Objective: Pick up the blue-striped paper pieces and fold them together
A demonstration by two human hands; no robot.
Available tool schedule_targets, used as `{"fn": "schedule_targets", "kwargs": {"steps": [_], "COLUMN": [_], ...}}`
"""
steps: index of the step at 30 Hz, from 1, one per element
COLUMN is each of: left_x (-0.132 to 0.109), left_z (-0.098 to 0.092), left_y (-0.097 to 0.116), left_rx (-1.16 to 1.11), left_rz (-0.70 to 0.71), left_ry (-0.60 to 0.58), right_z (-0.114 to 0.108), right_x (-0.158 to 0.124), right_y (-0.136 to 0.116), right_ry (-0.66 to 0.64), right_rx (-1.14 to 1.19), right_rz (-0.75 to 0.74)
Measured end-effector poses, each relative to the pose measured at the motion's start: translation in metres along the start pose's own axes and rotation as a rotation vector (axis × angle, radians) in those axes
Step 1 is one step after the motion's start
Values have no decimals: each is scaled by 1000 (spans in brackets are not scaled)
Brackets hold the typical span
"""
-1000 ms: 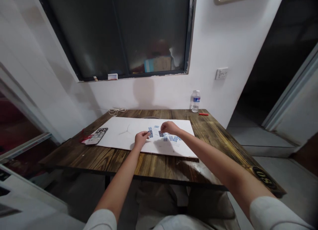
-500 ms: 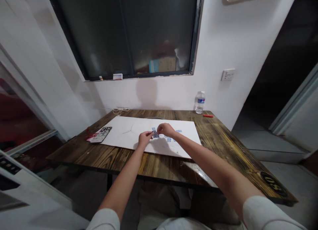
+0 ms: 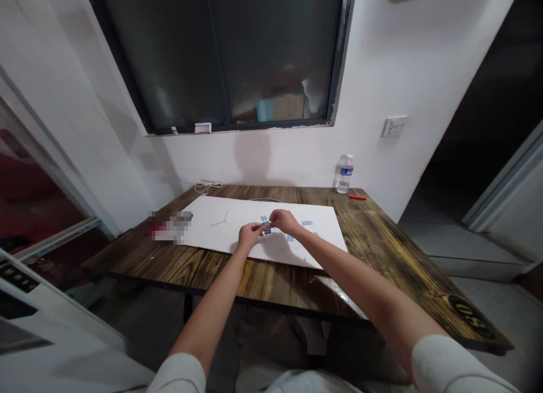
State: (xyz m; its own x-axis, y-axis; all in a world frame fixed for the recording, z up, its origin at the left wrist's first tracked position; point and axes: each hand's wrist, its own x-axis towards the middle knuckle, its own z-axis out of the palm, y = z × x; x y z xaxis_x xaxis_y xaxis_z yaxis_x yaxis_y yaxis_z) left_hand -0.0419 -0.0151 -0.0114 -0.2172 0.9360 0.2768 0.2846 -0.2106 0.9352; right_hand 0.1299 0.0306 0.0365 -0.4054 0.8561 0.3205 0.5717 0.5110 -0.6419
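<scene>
My left hand (image 3: 251,234) is closed in a pinch on a small dark-blue slatted piece (image 3: 267,228) above the white board (image 3: 241,215). My right hand (image 3: 283,219) meets it from the other side, its fingertips pinched together at the same piece. Too little of the piece shows to name its kind. Blue ladder-like shapes lie on the board: one just beyond the fingertips (image 3: 263,218), and others near the right forearm, among them a blue shape (image 3: 307,223) and another blue shape (image 3: 291,237). Thin dark lines (image 3: 220,221) mark the board's left part.
The board rests on a dark wooden table (image 3: 169,266). A pixelated patch (image 3: 172,228) hides items at its left end. Behind are a white cord (image 3: 207,186), a water bottle (image 3: 345,175) and a red pen-like stick (image 3: 357,197). The wall and window (image 3: 169,70) border the far side.
Both hands stay over nearly the same spot, with the fingertips slightly shifted and less of the dark piece showing. The whole view has shifted slightly.
</scene>
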Motion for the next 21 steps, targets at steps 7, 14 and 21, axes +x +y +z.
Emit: {"fn": "schedule_targets", "kwargs": {"steps": [7,14,21], "left_x": [-1,0,0], "left_z": [0,1,0], "left_y": [3,3,6], "left_rx": [29,20,9], "left_rz": [6,-10,-16], "left_ry": [0,31,31], "right_z": [2,-13,-41], "right_x": [-4,-6,-15], "right_y": [-4,5,31], "right_ry": [19,2,-8], "right_rx": [14,27,-46], "right_rz": [-9,7,80]}}
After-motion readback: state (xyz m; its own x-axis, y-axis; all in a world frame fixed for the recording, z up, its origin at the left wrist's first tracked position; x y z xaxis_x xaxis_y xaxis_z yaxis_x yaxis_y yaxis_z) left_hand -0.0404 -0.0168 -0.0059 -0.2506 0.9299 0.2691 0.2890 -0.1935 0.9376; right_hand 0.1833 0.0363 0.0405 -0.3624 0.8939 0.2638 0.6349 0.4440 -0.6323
